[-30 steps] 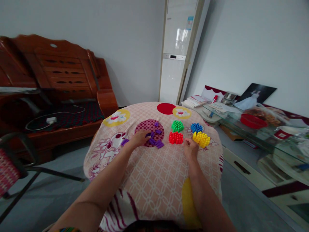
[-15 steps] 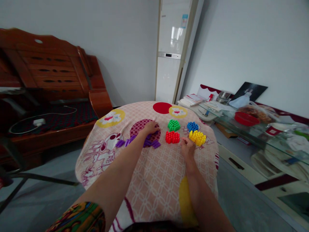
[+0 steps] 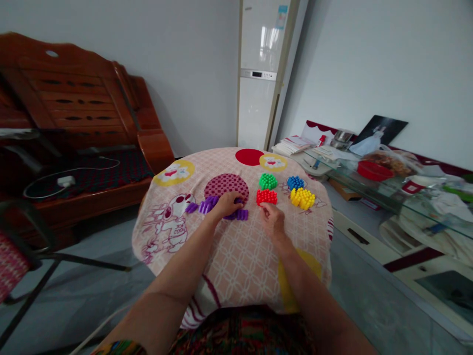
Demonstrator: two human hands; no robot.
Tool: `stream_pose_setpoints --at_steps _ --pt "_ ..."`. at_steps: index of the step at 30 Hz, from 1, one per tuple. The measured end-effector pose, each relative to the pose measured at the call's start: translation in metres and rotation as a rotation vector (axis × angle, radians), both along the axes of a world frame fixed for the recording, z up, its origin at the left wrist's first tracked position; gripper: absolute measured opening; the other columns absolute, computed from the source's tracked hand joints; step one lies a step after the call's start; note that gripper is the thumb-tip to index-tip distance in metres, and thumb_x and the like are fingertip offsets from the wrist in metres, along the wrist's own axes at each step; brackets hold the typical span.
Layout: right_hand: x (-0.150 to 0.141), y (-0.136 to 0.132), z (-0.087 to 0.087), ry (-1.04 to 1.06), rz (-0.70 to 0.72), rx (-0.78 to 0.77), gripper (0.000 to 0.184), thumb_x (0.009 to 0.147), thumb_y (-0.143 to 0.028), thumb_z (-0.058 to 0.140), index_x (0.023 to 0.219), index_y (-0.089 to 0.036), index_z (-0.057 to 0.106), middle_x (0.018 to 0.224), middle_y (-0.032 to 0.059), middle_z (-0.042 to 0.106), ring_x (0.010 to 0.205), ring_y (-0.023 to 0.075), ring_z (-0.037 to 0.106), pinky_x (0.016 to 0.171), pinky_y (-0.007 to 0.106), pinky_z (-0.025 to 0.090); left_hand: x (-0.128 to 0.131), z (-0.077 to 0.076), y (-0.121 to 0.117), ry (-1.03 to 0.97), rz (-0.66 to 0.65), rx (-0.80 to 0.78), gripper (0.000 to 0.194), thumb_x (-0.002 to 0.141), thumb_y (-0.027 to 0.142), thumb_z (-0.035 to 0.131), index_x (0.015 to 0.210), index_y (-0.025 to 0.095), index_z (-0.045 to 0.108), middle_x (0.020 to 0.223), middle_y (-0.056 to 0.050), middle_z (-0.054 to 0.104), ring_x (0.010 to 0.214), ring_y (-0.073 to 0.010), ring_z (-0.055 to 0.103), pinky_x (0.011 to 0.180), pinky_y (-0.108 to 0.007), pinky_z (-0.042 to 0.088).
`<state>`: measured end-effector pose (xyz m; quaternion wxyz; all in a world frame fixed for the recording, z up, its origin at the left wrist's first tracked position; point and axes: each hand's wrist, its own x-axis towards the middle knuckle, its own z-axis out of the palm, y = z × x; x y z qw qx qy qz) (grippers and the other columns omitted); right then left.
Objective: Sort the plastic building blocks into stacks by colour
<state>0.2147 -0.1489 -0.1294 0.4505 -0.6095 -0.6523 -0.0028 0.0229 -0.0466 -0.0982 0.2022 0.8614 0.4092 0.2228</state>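
My left hand [image 3: 227,204] reaches down over a row of small purple plastic pieces [image 3: 207,204], its fingers curled round some of them; the exact grip is partly hidden. More purple pieces [image 3: 242,215] lie flat just right of its fingertips. My right hand [image 3: 272,220] is closed in a pinch at the near side of a red cluster of knobbed plastic pieces [image 3: 266,197]; whatever is between its fingertips is too small to make out. Behind the red cluster sits a green one [image 3: 268,181]. To the right are a blue cluster [image 3: 295,183] and a yellow one [image 3: 303,198].
A patterned cloth [image 3: 244,266] covers the round table. On the right, a glass-topped cabinet [image 3: 369,192] carries papers, a red bowl [image 3: 375,170] and bags. A wooden bench [image 3: 88,108] stands at the left, with a folding metal frame [image 3: 55,256] before it.
My right hand has moved left, from beside the yellow cluster to the near side of the red one. My left hand has come slightly nearer over the purple pieces. The view has shifted slightly.
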Motion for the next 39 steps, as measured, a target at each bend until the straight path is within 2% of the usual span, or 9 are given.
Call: stream_pose_setpoints --at_steps 4,8,14,20,23,28,32,35,39 --pt "-0.031 -0.005 0.001 -0.173 0.169 -0.065 0.030 0.083 -0.022 0.062 0.112 -0.018 0.068 0.104 0.0099 0.069 0.096 0.0230 0.061 0.087 0.034 0.047 0.000 0.000 -0.002 -0.064 0.004 -0.002 0.022 0.083 0.026 0.060 0.098 0.021 0.074 0.102 -0.004 0.076 0.096 -0.0197 0.068 0.090 -0.027 0.047" --pt "-0.046 -0.009 0.001 -0.351 0.214 -0.146 0.028 0.087 -0.018 0.060 0.114 -0.020 0.066 0.105 0.0097 0.067 0.103 0.0236 0.057 0.093 0.036 0.044 0.000 -0.002 -0.002 -0.086 0.021 0.019 0.021 0.083 0.026 0.059 0.097 0.024 0.074 0.102 -0.002 0.076 0.097 -0.0183 0.067 0.090 -0.026 0.048" --pt "-0.035 -0.017 -0.006 -0.304 0.073 -0.083 0.026 0.098 -0.027 0.044 0.097 -0.019 0.069 0.092 0.0093 0.068 0.089 0.0213 0.058 0.082 0.031 0.043 -0.003 -0.004 -0.003 -0.018 0.018 0.069 0.023 0.079 0.027 0.064 0.097 0.020 0.075 0.104 -0.004 0.074 0.098 -0.0193 0.066 0.092 -0.029 0.048" --pt "0.026 -0.025 -0.012 -0.111 -0.295 -0.014 0.039 0.098 -0.034 0.037 0.091 -0.014 0.070 0.080 0.0103 0.070 0.070 0.0188 0.057 0.065 0.028 0.036 -0.007 -0.003 -0.008 0.068 -0.074 0.098 0.041 0.069 0.024 0.072 0.110 0.018 0.071 0.114 -0.007 0.071 0.108 -0.0237 0.063 0.098 -0.032 0.047" --pt "0.046 -0.028 -0.013 -0.143 -0.365 -0.043 0.040 0.095 -0.035 0.038 0.084 -0.013 0.071 0.079 0.0115 0.069 0.067 0.0185 0.055 0.064 0.029 0.034 -0.004 -0.003 -0.012 0.096 -0.062 0.106 0.041 0.070 0.022 0.071 0.111 0.018 0.070 0.114 -0.007 0.071 0.109 -0.0241 0.063 0.099 -0.032 0.047" --pt "0.053 -0.028 -0.017 -0.099 -0.293 -0.048 0.036 0.089 -0.035 0.043 0.080 -0.015 0.071 0.077 0.0104 0.068 0.068 0.0183 0.055 0.065 0.028 0.035 -0.004 -0.003 -0.013 -0.004 0.032 0.128 0.038 0.079 0.027 0.067 0.116 0.020 0.069 0.117 -0.006 0.071 0.110 -0.0220 0.064 0.099 -0.031 0.047" --pt "0.058 -0.028 -0.021 0.064 -0.273 -0.030 0.036 0.085 -0.040 0.045 0.082 -0.016 0.072 0.075 0.0091 0.069 0.068 0.0190 0.057 0.064 0.028 0.038 -0.018 0.000 -0.007 -0.091 0.309 0.163 0.033 0.087 0.029 0.059 0.116 0.016 0.069 0.120 -0.010 0.070 0.112 -0.0225 0.063 0.100 -0.031 0.047" --pt "0.061 -0.027 -0.023 0.103 -0.256 -0.036 0.035 0.082 -0.041 0.048 0.082 -0.016 0.073 0.077 0.0101 0.070 0.070 0.0199 0.059 0.066 0.029 0.040 -0.028 0.000 -0.005 0.034 0.454 0.141 0.031 0.086 0.029 0.060 0.111 0.016 0.071 0.115 -0.011 0.071 0.109 -0.0246 0.065 0.097 -0.032 0.048" --pt "0.060 -0.026 -0.023 0.113 -0.268 -0.033 0.035 0.082 -0.041 0.049 0.081 -0.016 0.073 0.075 0.0098 0.070 0.069 0.0199 0.059 0.065 0.029 0.041 -0.031 0.000 -0.007 0.172 0.494 0.110 0.026 0.088 0.028 0.056 0.104 0.019 0.074 0.110 -0.010 0.073 0.106 -0.0261 0.065 0.093 -0.033 0.049"
